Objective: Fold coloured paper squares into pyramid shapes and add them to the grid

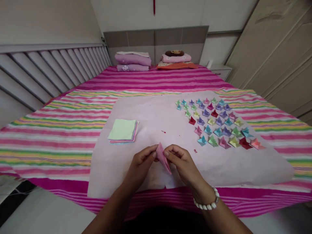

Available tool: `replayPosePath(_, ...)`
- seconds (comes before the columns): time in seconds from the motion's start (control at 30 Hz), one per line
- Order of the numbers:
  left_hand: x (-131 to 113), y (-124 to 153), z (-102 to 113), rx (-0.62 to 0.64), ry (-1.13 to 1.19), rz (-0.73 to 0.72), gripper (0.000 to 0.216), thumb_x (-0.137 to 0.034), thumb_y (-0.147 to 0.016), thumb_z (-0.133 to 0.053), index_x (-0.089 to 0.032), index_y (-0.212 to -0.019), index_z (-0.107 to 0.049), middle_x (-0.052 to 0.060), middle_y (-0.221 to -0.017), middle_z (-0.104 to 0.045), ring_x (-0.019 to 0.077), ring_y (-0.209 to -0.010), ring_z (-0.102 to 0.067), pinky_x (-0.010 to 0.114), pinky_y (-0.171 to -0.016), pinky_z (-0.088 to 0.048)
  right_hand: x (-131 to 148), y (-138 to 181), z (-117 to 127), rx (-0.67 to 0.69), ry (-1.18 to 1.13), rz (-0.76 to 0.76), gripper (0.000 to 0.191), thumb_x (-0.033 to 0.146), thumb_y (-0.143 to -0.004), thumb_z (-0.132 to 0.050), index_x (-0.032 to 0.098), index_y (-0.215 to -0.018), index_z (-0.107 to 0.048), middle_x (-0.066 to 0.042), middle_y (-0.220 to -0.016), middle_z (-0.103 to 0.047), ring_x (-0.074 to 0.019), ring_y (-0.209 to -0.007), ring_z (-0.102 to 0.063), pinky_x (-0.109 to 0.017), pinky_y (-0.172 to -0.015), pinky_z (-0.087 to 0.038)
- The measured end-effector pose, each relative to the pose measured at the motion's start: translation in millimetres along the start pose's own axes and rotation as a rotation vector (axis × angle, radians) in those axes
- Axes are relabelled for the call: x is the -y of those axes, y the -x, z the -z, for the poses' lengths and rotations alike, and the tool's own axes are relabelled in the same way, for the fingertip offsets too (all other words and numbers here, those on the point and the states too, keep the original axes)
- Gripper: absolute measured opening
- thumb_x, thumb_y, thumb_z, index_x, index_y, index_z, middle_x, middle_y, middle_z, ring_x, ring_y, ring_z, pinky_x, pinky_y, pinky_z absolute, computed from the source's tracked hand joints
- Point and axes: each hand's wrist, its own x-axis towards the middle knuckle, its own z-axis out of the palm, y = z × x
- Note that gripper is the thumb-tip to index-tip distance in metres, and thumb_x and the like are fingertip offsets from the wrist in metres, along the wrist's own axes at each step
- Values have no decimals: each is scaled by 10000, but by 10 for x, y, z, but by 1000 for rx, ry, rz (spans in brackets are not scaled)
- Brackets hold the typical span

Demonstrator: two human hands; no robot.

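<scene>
A partly folded piece of pink origami paper is held up between my two hands, over the front part of a pale sheet. My left hand pinches its left edge between thumb and fingers. On the other side, my right hand grips the right edge the same way, a white bead bracelet on its wrist. To the left lies a stack of square coloured papers, pale green on top. Rows of small folded paper boats in many colours stand on the right of the sheet.
Tiny red scraps lie on the sheet near my hands. Beneath it is a striped bedspread. Folded purple bedding and a pink-and-orange pile rest by the headboard. A slatted rail runs along the left.
</scene>
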Motion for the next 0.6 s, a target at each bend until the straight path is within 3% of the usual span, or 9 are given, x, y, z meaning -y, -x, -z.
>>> replayPosePath(0.17,4,-37,-39,-94,1,55,307,-301,-827,-601,-193,-1101,-688,36,-938,-712,159,-818,-627,296,-792,-506,-15,-18,4,9,49,18,190,329,-740,-719,180,-827,-639,9,-652,-636,-108,-556,-538,-231,-523,-422)
replayPosePath(0.23,2,-40,-78,-123,-8,46,321,-322,-818,-615,-188,-1103,-680,61,-1014,-709,188,-896,-641,314,-818,-507,-27,-23,-18,-51,104,53,157,299,-730,-708,181,-799,-630,26,-612,-602,-99,-517,-511,-224,-492,-411)
replayPosePath(0.4,59,-16,-174,-133,-67,-44,525,-302,-754,-703,-161,-1243,-573,135,-1190,-645,253,-1044,-626,348,-844,-515,-74,-14,-87,-142,289,160,33,204,-746,-637,194,-777,-633,39,-570,-569,-101,-479,-499,-221,-459,-412)
replayPosePath(0.6,95,1,-195,-153,-228,-53,509,-251,-827,-598,-170,-1320,-498,156,-1260,-613,255,-1087,-622,355,-830,-540,-114,-9,-87,-163,524,282,124,176,-797,-595,195,-884,-681,2,-683,-587,-117,-554,-509,-239,-511,-432)
